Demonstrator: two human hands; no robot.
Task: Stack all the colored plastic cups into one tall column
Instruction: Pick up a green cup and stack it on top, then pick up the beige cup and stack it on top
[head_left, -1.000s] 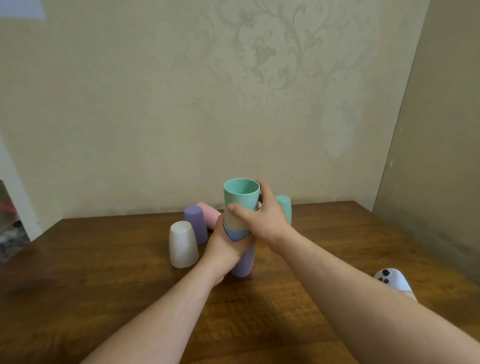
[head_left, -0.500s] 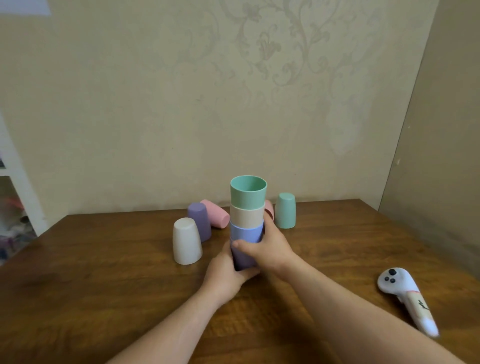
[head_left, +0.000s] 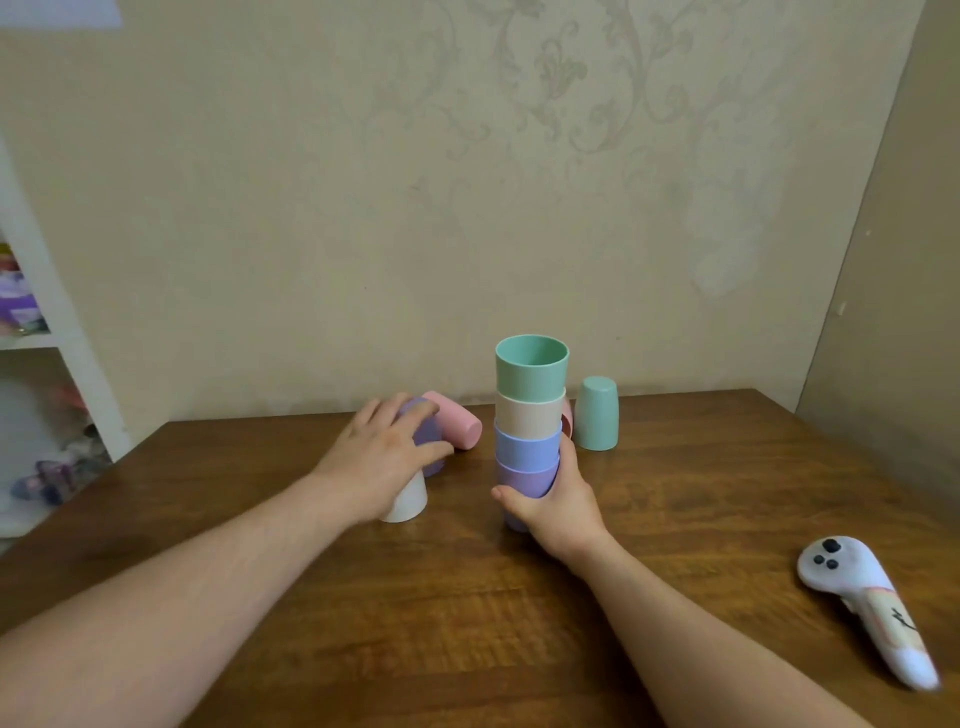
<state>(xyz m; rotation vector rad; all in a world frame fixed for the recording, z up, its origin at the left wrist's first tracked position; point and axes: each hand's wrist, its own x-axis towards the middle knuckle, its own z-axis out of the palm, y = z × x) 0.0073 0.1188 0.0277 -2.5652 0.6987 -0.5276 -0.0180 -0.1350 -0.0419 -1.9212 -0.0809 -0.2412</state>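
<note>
A column of nested cups (head_left: 530, 415) stands upright mid-table: green on top, then beige, blue and purple at the base. My right hand (head_left: 553, 501) grips the column's lower part. My left hand (head_left: 387, 454) reaches over an upside-down purple cup (head_left: 427, 434), fingers spread and touching its top; whether it grips the cup I cannot tell. An upside-down white cup (head_left: 408, 501) sits partly hidden under that hand. A pink cup (head_left: 454, 426) lies on its side behind. An upside-down green cup (head_left: 596, 420) stands right of the column, with another pink cup (head_left: 567, 418) peeking out behind the column.
The wooden table (head_left: 467, 597) meets a beige wall behind and a side wall at the right. A white handheld controller (head_left: 872, 603) lies at the near right. White shelves (head_left: 36, 343) with blurred items stand off the left edge.
My left hand let go of the column and moved left onto the purple cup. My right hand stays around the column's base.
</note>
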